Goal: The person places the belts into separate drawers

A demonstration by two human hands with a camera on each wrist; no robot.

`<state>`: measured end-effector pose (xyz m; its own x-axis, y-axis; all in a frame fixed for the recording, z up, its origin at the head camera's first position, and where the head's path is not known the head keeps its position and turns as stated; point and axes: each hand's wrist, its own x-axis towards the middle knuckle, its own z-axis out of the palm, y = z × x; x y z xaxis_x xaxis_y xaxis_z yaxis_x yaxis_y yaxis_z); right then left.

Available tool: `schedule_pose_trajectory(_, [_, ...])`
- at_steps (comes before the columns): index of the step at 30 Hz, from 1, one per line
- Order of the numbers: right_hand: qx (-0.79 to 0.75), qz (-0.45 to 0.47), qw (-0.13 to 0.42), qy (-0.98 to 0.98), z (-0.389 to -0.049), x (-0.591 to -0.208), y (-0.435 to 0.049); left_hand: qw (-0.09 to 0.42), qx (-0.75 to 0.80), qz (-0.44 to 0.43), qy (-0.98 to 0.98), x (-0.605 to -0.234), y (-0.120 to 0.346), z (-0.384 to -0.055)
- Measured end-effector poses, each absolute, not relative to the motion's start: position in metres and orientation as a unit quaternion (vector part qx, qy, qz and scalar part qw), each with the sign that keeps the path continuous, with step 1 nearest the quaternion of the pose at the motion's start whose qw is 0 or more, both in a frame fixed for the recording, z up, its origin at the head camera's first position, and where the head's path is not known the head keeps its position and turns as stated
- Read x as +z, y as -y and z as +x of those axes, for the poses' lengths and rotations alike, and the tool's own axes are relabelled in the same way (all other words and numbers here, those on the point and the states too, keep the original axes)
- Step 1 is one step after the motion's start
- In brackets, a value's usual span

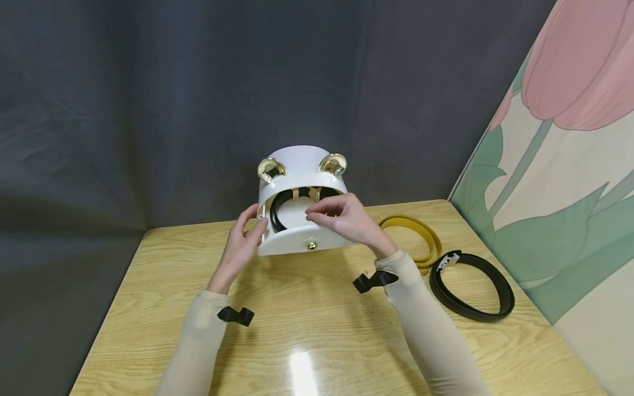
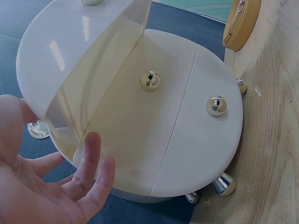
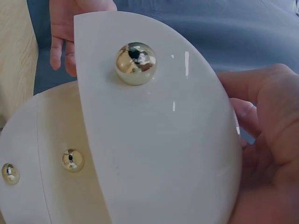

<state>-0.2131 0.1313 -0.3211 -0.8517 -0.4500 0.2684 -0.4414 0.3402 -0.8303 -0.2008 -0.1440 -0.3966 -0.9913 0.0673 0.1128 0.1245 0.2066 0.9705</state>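
Note:
A white rounded box with shiny gold fittings point(image 1: 299, 159) stands at the back of the table. Its top drawer point(image 2: 60, 51) is pulled out, and a gold knob point(image 3: 136, 63) sits on the drawer front. Coiled inside the drawer is a black belt point(image 1: 275, 212) with a gold buckle. My left hand point(image 1: 239, 247) touches the drawer's left edge with its thumb, fingers loosely spread in the left wrist view. Above the drawer's right side, my right hand point(image 1: 349, 220) reaches over the front, fingers bent and nothing visible between them. In the right wrist view the drawer front hides its fingertips.
A coiled mustard-yellow belt point(image 1: 434, 242) lies on the wooden table point(image 1: 163, 308) right of the box. Nearer me is a coiled black belt point(image 1: 505, 294) with a silver buckle. A dark curtain point(image 1: 223, 99) hangs behind; a tulip-patterned panel point(image 1: 559, 220) stands at the right.

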Motion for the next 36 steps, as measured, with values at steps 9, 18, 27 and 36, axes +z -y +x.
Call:
schedule_pose_trajectory(9, [-0.506, -0.260, -0.042, -0.821, -0.204, -0.321, -0.132, 0.023, -0.627, -0.061, 0.776, -0.398, 0.145, -0.198])
schedule_pose_trajectory(18, [-0.505, -0.260, -0.194, -0.800, -0.182, -0.328, -0.127, 0.023, -0.626, -0.062, 0.777, -0.399, 0.147, -0.199])
schedule_pose_trajectory(27, [-0.440, -0.329, -0.363, -0.752, -0.162, -0.349, -0.127, 0.022, -0.626, -0.064, 0.777, -0.399, 0.146, -0.196])
schedule_pose_trajectory(36, [-0.425, -0.406, -0.345, -0.732, -0.156, -0.369, -0.126, 0.019, -0.625, -0.064, 0.778, -0.399, 0.145, -0.196])
